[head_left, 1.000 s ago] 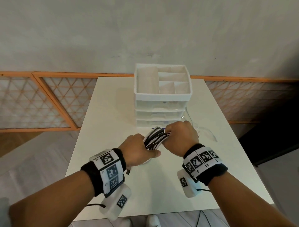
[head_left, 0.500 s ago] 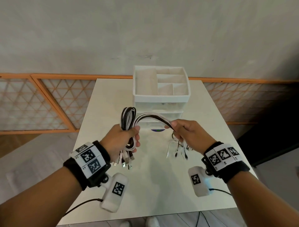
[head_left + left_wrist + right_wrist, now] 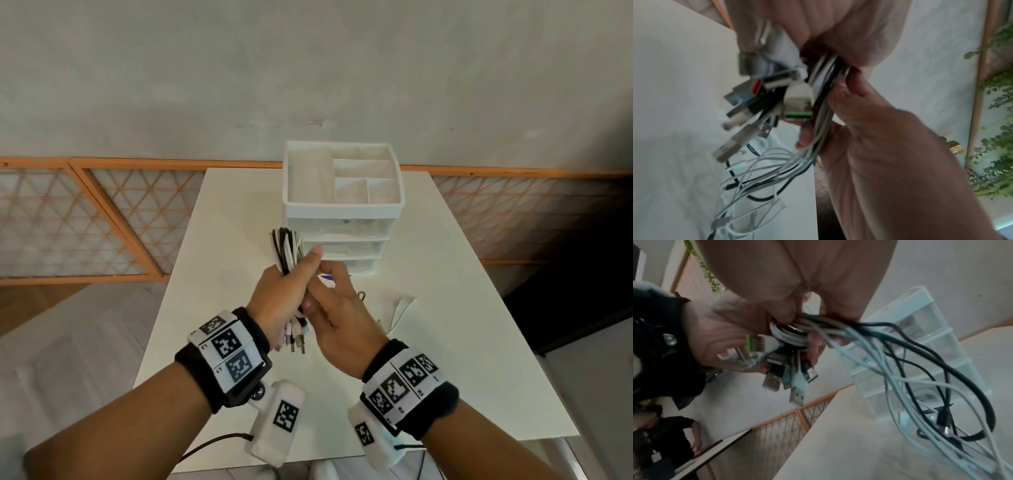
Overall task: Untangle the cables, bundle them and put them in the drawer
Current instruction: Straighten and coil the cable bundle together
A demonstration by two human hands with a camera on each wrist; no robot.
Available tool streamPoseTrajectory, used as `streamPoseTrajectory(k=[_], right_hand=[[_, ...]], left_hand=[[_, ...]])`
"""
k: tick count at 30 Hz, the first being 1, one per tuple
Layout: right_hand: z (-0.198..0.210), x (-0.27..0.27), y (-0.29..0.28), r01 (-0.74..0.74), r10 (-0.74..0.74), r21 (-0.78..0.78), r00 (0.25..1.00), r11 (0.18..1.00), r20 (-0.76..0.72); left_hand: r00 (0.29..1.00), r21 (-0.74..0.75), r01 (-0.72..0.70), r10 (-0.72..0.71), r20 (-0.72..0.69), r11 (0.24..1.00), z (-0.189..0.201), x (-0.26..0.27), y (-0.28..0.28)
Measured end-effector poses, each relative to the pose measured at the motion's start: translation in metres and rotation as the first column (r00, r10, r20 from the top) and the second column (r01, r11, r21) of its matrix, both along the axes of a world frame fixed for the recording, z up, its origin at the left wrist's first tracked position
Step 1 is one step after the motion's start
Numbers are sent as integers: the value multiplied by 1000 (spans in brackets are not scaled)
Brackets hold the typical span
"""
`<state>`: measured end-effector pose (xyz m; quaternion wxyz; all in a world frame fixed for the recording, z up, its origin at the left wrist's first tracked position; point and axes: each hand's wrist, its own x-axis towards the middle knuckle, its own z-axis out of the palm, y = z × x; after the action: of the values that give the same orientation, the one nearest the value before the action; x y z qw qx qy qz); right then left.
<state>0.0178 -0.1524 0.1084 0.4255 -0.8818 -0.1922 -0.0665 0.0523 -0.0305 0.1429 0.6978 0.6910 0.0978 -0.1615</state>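
Gripped the folded cables (image 3: 287, 247) upright in the left hand (image 3: 281, 294), above the surface (image 3: 445, 308) and before the closed drawer unit (image 3: 342, 219), while pinching the loose strands with the right hand (image 3: 337, 310), probably to gather them into one bundle.

It looked like a plain indoor room, home or office: a white rectangular table (image 3: 479, 308) stood against a bare grey plaster wall (image 3: 308, 68) with orange-framed lattice panels (image 3: 102, 219), bearing a white plastic drawer organiser (image 3: 342, 205).
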Motion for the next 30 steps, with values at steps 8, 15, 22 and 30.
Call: streamPoseTrajectory(k=[8, 15, 22, 30], right_hand=[[-4, -5, -13, 76, -42, 248, 989, 966, -140], [-23, 14, -47, 104, -118, -69, 965, 992, -236], [-40, 25, -85, 273, -416, -456, 874, 847, -251], [5, 22, -40, 93, -133, -280, 983, 956, -128]], left_hand=[[989, -61, -126, 130, 64, 990, 7, 7, 4], [953, -90, -161, 178, 244, 983, 13, 22, 18], [896, -107, -155, 185, 403, 982, 34, 34, 32], [827, 101, 86, -127, 547, 991, 34, 29, 24]])
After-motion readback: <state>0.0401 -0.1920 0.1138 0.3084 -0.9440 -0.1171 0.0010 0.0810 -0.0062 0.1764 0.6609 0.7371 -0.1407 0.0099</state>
